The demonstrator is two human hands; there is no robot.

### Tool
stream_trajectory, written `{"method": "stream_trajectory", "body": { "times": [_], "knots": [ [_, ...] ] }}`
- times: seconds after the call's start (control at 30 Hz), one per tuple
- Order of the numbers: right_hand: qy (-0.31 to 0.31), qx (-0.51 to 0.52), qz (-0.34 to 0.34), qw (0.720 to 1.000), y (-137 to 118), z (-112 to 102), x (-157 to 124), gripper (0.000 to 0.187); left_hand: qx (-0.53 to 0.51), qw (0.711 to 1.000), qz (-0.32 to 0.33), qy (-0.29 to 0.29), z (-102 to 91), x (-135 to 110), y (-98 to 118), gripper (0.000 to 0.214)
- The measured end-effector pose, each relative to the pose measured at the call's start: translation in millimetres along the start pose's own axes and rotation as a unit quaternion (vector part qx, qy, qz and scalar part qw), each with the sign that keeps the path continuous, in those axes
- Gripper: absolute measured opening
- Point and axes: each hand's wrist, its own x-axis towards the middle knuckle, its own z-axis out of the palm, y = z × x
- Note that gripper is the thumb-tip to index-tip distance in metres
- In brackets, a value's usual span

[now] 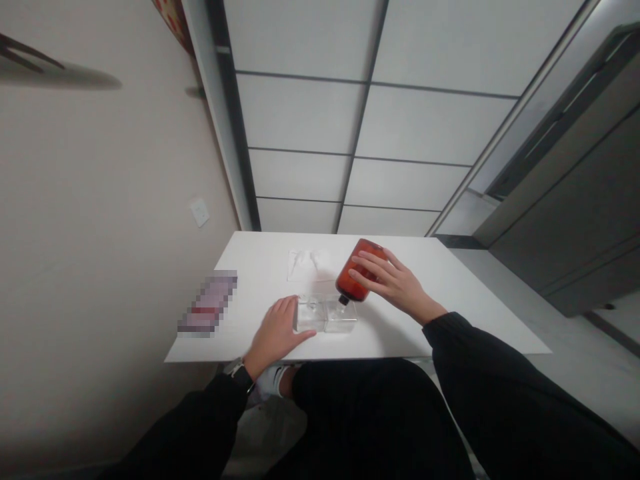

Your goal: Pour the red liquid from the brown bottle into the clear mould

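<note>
My right hand is wrapped round an amber-brown bottle, tilted with its dark neck pointing down over a clear plastic box on the white table. The bottle's mouth sits just above the box's right half. My left hand rests against the left side of the clear box, fingers curled along its wall, steadying it. A watch shows on my left wrist. Both arms wear black sleeves.
A small clear packet or sheet lies on the table behind the box. A blurred flat object sits at the table's left edge. A wall with a switch plate is left; grey cabinets stand right.
</note>
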Motion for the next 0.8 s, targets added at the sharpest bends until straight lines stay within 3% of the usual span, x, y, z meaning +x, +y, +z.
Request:
{"method": "stream_trajectory", "body": {
  "times": [0.17, 0.47, 0.57, 0.8],
  "knots": [
    [-0.006, -0.011, 0.004, 1.000, -1.6, 0.1, -2.7, 0.064, -0.003, 1.000, -0.003, 0.002, 0.5, -0.5, 0.4, 0.073],
    [-0.031, 0.055, 0.026, 0.998, -2.5, 1.1, -9.5, 0.093, -0.004, 1.000, -0.003, -0.001, -0.6, -0.3, 1.6, 0.072],
    [-0.031, 0.053, 0.031, 0.998, -1.9, 3.6, -11.1, 0.087, -0.004, 1.000, -0.004, 0.000, -0.4, -0.6, 1.9, 0.073],
    [-0.027, 0.085, 0.124, 0.988, -7.3, 21.0, -23.5, 0.065, -0.009, 1.000, -0.006, 0.004, 1.0, -1.6, 1.8, 0.074]
  ]
}}
